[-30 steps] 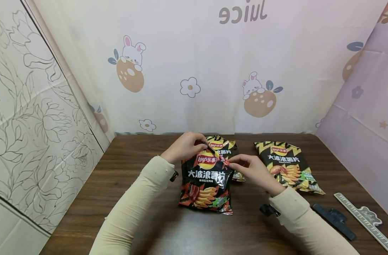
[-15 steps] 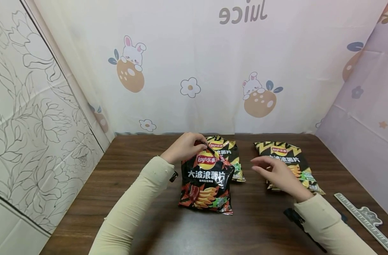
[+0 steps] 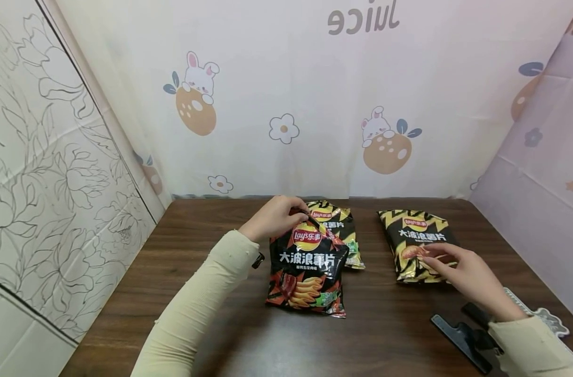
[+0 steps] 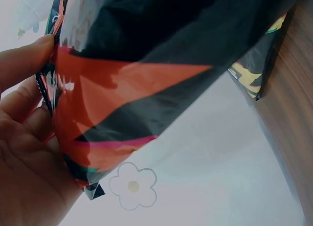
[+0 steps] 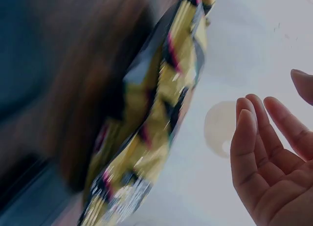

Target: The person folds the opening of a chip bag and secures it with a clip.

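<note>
My left hand [image 3: 277, 215] pinches the top edge of a black and red bag of potato chips [image 3: 307, 272], which stands leaning on the wooden table. In the left wrist view the thumb [image 4: 29, 59] presses the bag's glossy edge, with the other fingers behind it. My right hand [image 3: 474, 280] is away to the right, overlapping the lower right part of a black and yellow chip bag [image 3: 408, 251] in the head view. The right wrist view shows its fingers [image 5: 266, 152] loosely bent, nothing between them, beside that bag's gold edge [image 5: 161, 108].
Another black and yellow chip bag [image 3: 354, 254] lies behind the red one. A long black bag clip [image 3: 456, 337] lies below the right wrist, with a second black clip [image 3: 474, 314] and a pale clip [image 3: 550, 320] partly hidden. A printed curtain [image 3: 286, 78] stands behind the table.
My right hand has let go of the red bag's right side and moved right and toward the front, uncovering a black clip. The left hand keeps its hold.
</note>
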Demonstrator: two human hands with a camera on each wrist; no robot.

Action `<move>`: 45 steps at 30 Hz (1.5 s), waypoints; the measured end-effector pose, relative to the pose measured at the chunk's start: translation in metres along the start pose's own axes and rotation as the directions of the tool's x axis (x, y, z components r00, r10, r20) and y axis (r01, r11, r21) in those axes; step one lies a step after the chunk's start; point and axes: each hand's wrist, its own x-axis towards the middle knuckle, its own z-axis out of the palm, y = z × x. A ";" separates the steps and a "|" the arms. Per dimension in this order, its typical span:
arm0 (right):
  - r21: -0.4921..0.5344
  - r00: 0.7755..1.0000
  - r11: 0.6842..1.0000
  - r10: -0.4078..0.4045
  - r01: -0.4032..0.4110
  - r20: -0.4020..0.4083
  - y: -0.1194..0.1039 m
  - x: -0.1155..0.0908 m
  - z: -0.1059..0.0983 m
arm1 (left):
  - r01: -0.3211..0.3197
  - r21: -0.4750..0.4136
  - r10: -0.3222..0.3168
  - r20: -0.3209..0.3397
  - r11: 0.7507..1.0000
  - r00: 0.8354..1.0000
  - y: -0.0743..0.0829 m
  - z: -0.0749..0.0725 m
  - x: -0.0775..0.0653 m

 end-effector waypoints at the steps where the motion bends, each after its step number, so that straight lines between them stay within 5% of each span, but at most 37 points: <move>1: -0.008 1.000 1.000 0.013 -0.013 -0.003 0.003 -0.003 -0.002 | -0.001 0.003 0.001 -0.001 1.000 1.000 0.000 0.000 0.000; 13: -0.125 0.987 0.983 0.144 -0.135 0.066 0.037 -0.024 -0.014 | -0.004 0.016 0.004 -0.007 1.000 1.000 0.001 0.000 0.000; 20: -0.163 0.962 0.969 0.213 -0.185 0.172 0.048 -0.031 -0.016 | -0.001 0.030 0.001 -0.016 1.000 1.000 -0.001 0.001 -0.001; 33: -0.242 0.934 0.956 0.232 -0.167 0.272 0.058 -0.036 -0.011 | -0.012 0.036 0.012 -0.020 0.999 1.000 -0.001 0.002 0.001; 45: -0.290 0.934 0.953 0.177 -0.085 0.309 0.075 -0.035 -0.007 | -0.021 0.025 0.022 -0.027 0.999 0.999 -0.002 0.002 0.000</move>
